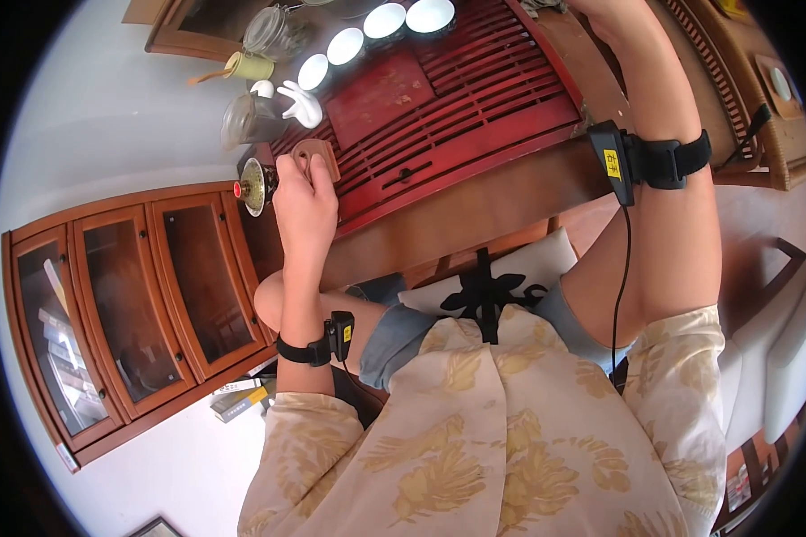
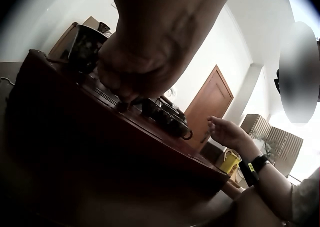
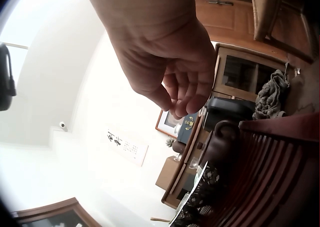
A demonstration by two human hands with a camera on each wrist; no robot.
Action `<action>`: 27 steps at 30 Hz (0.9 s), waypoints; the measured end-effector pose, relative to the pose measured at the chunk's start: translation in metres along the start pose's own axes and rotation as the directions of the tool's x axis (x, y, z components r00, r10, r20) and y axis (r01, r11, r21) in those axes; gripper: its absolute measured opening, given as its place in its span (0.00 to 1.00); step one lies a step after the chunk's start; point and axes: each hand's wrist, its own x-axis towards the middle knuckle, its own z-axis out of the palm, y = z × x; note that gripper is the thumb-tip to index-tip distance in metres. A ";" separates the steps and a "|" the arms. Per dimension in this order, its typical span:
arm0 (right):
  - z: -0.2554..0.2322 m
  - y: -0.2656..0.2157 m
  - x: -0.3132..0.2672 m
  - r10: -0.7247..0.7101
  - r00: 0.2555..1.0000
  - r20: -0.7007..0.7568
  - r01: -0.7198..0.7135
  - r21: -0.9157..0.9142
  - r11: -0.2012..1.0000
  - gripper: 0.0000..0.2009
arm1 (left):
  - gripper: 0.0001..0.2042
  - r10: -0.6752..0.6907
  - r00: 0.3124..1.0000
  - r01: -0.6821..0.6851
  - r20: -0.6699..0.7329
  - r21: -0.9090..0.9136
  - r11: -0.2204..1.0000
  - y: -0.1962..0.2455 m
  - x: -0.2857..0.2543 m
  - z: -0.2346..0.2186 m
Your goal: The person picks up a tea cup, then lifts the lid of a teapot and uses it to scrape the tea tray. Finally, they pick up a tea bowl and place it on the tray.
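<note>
Pale walls frame a brown wooden cabinet with three glass doors at far left, with books stacked at its lower end. Next along, a round gold-patterned piece with a red centre sits just beside the person's left hand. Of the two hands, this one grasps a flat brown piece with rounded corners, pinched between thumb and bent fingers at the near left corner of a red slatted wooden tray. Behind the grip stand a clouded glass jar, a pale green cup and a glossy white figure with finger-like prongs. Four round cups with bright white interiors line up along the tray's far side. Tray and cups rest on a brown worktop. At right, the right forearm reaches past the tray; its hand lies outside the head view. From the right wrist, that right hand hangs in the air, fingers loosely bent and grasping nothing visible. A woven wicker chair closes the far right.
</note>
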 end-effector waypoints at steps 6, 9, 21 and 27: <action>-0.008 0.009 0.010 -0.091 0.996 0.021 0.092 -0.108 0.990 0.12 | 0.15 0.079 0.997 -0.079 -0.017 0.004 0.997 -0.004 0.000 0.003; -0.010 0.010 0.010 -0.034 0.999 0.035 0.038 -0.093 0.995 0.12 | 0.15 0.096 0.995 -0.095 -0.026 0.025 0.995 0.001 -0.001 0.003; -0.029 0.035 0.026 -0.051 0.995 0.088 0.067 -0.193 0.979 0.18 | 0.09 -0.353 0.896 -0.016 -0.268 -0.815 0.579 -0.028 -0.030 -0.064; -0.025 0.033 0.025 -0.023 0.995 0.093 0.039 -0.172 0.984 0.16 | 0.19 -0.600 0.788 0.094 -0.141 -0.934 0.343 -0.089 -0.022 -0.077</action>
